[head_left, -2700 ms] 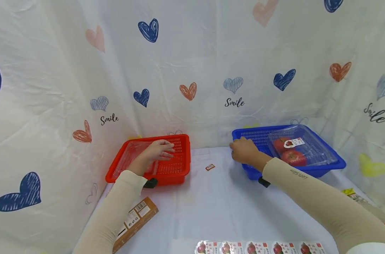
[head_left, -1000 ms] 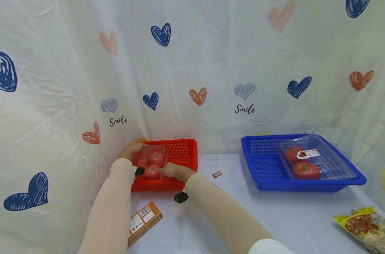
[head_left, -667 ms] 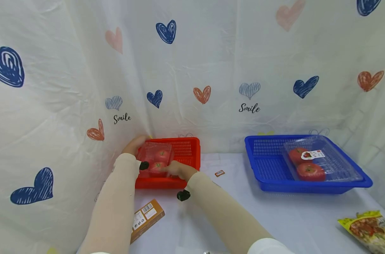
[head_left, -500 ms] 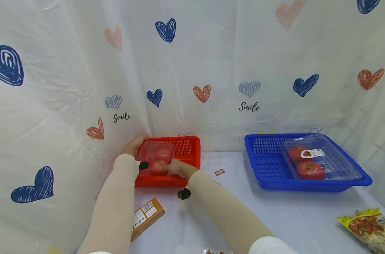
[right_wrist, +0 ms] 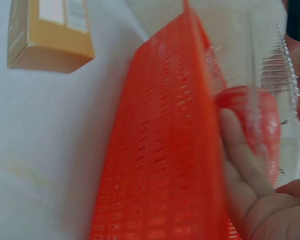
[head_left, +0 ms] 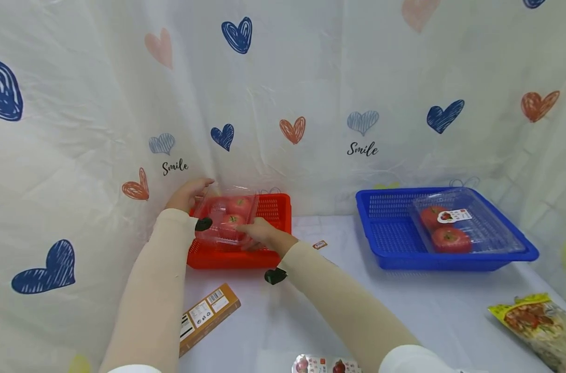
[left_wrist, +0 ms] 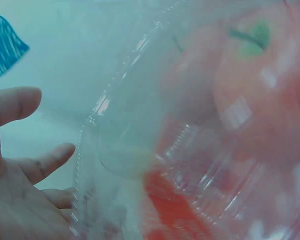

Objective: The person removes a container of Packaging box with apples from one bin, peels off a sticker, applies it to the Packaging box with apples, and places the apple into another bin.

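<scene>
A clear plastic fruit box (head_left: 213, 235) with red apples (head_left: 240, 203) inside is raised over the red basket (head_left: 238, 260), tilted, its front edge over the basket's front part. My right hand (head_left: 263, 233) grips its front right corner, thumb over the top. In the right wrist view the fingers (right_wrist: 242, 160) reach between the basket wall and the box. At the box's left edge is my left hand (head_left: 187, 196). The left wrist view shows its fingers (left_wrist: 47, 165) spread and loosely extended, some passing behind the rim.
To the right stands a blue basket (head_left: 373, 254) holding another apple box (head_left: 493, 230) with a white label. A brown carton (head_left: 210, 316) lies in front of the red basket. A yellow-topped food packet (head_left: 539, 326), a small brown-edged tag (head_left: 319, 244) and apple stickers (head_left: 327, 364) lie about.
Both hands came to the apple box in the red basket, the right one from the blue basket. In the last half second the box has risen out of the basket.
</scene>
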Available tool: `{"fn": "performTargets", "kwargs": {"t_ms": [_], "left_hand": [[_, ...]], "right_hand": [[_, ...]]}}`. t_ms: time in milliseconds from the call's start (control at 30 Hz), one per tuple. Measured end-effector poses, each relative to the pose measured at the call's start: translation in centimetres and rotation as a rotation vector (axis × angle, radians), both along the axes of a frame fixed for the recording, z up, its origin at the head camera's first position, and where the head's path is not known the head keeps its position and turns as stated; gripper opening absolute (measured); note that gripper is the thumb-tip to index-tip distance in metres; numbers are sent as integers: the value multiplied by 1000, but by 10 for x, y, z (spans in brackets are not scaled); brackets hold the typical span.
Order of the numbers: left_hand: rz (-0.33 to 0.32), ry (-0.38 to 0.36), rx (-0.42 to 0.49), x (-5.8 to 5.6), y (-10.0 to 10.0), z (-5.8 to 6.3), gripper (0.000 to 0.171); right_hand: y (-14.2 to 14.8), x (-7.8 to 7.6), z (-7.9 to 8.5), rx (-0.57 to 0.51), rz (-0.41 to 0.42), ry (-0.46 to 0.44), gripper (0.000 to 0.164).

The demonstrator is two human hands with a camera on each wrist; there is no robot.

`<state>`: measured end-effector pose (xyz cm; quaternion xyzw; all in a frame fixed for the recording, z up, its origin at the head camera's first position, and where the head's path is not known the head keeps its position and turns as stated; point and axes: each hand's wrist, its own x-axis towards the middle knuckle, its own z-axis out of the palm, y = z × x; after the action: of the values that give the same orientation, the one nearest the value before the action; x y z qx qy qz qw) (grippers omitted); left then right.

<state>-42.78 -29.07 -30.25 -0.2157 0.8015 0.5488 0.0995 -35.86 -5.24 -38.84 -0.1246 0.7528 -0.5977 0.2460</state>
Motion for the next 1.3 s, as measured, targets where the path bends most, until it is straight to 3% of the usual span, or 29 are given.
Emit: {"fn": "performTargets", "kwargs": {"t_ms": [167,367,567,667,800,1000,1300], "left_hand": [[-82,49,15,11,4,19,81],[-228,76,177,23,10,24,77],[-271,109,208,34,11,25,78],[-277,126,215,39,11,23,80],[-253,140,233,45,7,18,72],[-268,140,280,54,2,9,62],[-410,82,249,73,10,-8,41]], "right_hand": [[18,-6,13,-139,-31,-42,54],[50,-5,28,-108,-38,-13,56],[73,6,41,-85,-25,9,56],[81,13,44,-100,-25,18,58],[90,20,46,-99,-17,22,61],[104,34,49,-60,-12,36,73],[122,53,47,-11,42,47,58]]}}
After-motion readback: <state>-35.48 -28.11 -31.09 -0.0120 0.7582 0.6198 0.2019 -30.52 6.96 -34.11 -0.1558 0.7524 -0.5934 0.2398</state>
